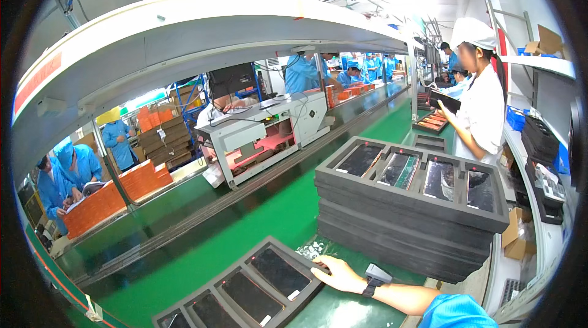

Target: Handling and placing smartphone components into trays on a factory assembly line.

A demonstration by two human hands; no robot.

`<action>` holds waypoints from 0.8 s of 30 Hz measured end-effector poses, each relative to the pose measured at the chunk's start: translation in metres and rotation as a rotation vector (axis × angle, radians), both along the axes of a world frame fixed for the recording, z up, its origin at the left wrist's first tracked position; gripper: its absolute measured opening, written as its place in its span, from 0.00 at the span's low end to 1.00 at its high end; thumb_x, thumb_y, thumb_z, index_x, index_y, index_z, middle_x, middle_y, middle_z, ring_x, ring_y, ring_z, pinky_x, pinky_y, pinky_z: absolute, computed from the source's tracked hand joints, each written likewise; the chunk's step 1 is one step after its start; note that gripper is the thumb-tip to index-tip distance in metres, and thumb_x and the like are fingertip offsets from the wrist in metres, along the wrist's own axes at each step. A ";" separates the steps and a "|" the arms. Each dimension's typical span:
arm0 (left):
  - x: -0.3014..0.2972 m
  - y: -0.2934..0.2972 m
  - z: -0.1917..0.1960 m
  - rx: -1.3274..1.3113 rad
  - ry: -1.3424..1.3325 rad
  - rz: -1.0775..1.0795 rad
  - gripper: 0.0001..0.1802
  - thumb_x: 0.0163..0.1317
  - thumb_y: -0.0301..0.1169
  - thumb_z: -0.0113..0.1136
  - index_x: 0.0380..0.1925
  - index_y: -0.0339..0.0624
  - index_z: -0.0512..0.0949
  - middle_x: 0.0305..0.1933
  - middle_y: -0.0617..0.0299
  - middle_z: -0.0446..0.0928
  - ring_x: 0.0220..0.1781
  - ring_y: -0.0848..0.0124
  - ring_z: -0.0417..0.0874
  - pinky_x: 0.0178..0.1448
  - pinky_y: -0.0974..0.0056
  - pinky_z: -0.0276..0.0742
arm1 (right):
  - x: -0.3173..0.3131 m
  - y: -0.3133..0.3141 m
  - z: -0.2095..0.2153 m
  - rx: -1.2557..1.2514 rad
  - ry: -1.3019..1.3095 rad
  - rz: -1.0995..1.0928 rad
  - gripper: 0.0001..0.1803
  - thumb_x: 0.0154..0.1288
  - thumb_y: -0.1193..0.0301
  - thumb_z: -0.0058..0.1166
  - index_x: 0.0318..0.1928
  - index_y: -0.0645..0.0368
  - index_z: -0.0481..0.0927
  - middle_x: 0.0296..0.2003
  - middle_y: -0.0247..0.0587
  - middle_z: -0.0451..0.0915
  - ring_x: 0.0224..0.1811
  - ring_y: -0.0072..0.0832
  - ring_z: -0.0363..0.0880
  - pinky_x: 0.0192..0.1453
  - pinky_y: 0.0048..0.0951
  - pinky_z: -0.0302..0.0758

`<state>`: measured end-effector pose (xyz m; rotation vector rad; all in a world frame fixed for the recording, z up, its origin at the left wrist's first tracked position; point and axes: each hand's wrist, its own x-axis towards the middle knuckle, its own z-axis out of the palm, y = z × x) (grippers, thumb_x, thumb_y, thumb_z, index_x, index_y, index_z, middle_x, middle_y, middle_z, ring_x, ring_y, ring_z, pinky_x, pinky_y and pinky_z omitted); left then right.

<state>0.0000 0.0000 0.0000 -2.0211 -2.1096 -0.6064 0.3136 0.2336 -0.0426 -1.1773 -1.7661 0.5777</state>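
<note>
Where the lower edge of the view bends round, near 6 o'clock, a dark grey foam tray [293,259] lies aslant on the glossy green desk [171,263], its lowest end cut off by the rim. Four rectangular recesses show in its matte, thick-walled block, each holding a thin, dark panel [252,297] with a smooth, glassy face; small pale labels sit at the lower ends of some.

Between 5 and 6 o'clock the right hand [337,274] touches the tray's right edge, palm down, fingers bent and bunched close; whether they clamp the foam or merely rest on it cannot be told, since the fingertips' undersides are hidden. A dark strap [370,287] circles the wrist, a boxy grey device [378,273] beside it, and a blue fabric sleeve [456,312] covers the upper forearm. The left hand is out of view.

At 4 o'clock stands a thick stack of similar foam trays [398,230], its layered sides dull and blunt-edged; four glossy panels lie in its top layer, one streaked green. Near the centre sits an angular, pale metal machine [312,116]. Toward 2 o'clock a person in white [487,104] holds a dark, flat object [445,101]. Orange stacks [101,208] with crisp edges rise at 8 o'clock.
</note>
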 end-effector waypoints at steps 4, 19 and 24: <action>0.004 0.000 0.000 0.058 0.035 -0.010 0.27 0.61 0.37 0.63 0.59 0.39 0.73 0.58 0.45 0.71 0.62 0.50 0.70 0.67 0.45 0.57 | 0.006 0.003 0.002 -0.039 0.042 0.065 0.21 0.68 0.59 0.59 0.53 0.62 0.79 0.42 0.48 0.84 0.45 0.35 0.85 0.51 0.34 0.80; 0.045 0.001 -0.007 0.425 0.149 0.320 0.14 0.50 0.22 0.62 0.37 0.49 0.81 0.40 0.62 0.82 0.47 0.64 0.80 0.56 0.57 0.61 | 0.008 0.010 -0.005 -0.186 0.043 0.253 0.41 0.66 0.45 0.56 0.68 0.64 0.66 0.67 0.57 0.67 0.70 0.46 0.67 0.71 0.40 0.65; 0.101 -0.049 0.007 0.582 0.257 0.363 0.11 0.51 0.22 0.60 0.34 0.49 0.81 0.38 0.63 0.82 0.41 0.66 0.80 0.53 0.59 0.61 | 0.028 0.039 -0.013 -0.461 0.627 0.575 0.38 0.68 0.58 0.59 0.72 0.60 0.61 0.67 0.48 0.67 0.71 0.33 0.63 0.75 0.34 0.58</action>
